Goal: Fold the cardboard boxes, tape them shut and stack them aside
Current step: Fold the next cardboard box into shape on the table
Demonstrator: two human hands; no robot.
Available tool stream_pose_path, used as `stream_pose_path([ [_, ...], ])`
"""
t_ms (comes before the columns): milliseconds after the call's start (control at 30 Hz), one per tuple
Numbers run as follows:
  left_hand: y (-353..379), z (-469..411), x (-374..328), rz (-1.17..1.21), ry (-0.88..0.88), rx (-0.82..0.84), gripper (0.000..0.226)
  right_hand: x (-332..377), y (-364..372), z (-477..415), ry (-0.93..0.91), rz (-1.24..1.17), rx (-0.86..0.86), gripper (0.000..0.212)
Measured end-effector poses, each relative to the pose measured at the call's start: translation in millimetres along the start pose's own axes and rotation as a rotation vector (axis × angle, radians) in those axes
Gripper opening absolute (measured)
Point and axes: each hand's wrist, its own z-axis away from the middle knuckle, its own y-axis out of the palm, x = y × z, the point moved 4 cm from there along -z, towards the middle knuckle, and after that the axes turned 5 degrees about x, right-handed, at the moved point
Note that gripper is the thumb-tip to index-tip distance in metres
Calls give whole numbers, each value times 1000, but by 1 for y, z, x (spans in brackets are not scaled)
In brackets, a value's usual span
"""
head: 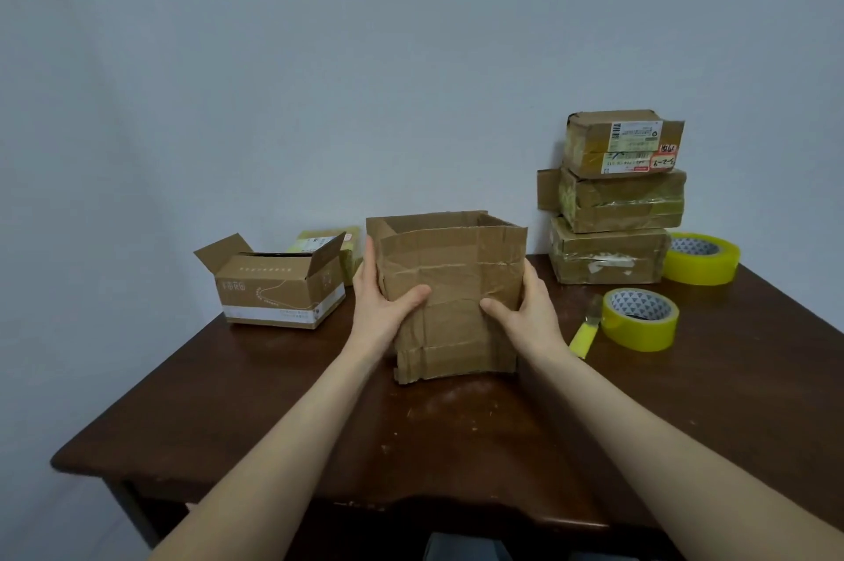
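Both hands, left [388,300] and right [525,309], clamp an open box [452,286] mid-tabletop [456,432], flaps unfolded, untaped; three taped boxes [616,199] stacked far right corner, another open one [278,286] waits far left

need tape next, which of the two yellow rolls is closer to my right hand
The front roll, beside the yellow-handled knife, is closer to the right hand. The other roll sits farther back by the stacked boxes.
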Motion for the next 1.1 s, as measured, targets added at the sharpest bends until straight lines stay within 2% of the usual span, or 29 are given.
stream_pose_path([
  [100,-7,-3,2,88,-3,44,96,2,-2,4,-74,132,31,85],
  [167,-11,-3,1,140,-6,103,80,3,-8,5,-114,252,89,91],
  [300,-20,-7,3,133,-52,150,63,15,-21,-5,-169,471,206,86],
  [333,-23,-9,5,117,-79,157,63,19,-24,-8,-177,498,227,83],
  [433,-28,-15,9,31,-130,224,90,26,-25,-14,-161,559,308,72],
  [533,-26,-14,8,30,-131,255,85,28,-22,-18,-151,530,354,67],
  [600,-25,-13,9,78,-135,225,72,28,-21,-19,-144,484,368,70],
  [700,-23,-12,11,127,-106,185,67,29,-22,-22,-148,422,370,70],
  [833,-22,-17,4,116,-44,99,36,28,-19,-22,-149,331,354,57],
  [900,-23,-20,-1,104,-2,56,49,24,-20,-23,-89,251,322,48],
  [967,-26,-23,-5,52,9,58,75,22,-22,-24,-13,163,289,62],
  [1000,-27,-25,-7,15,2,81,77,21,-24,-26,10,136,286,71],
  [1100,-31,-30,-6,-144,25,179,51,28,-26,-34,-10,174,283,87],
])
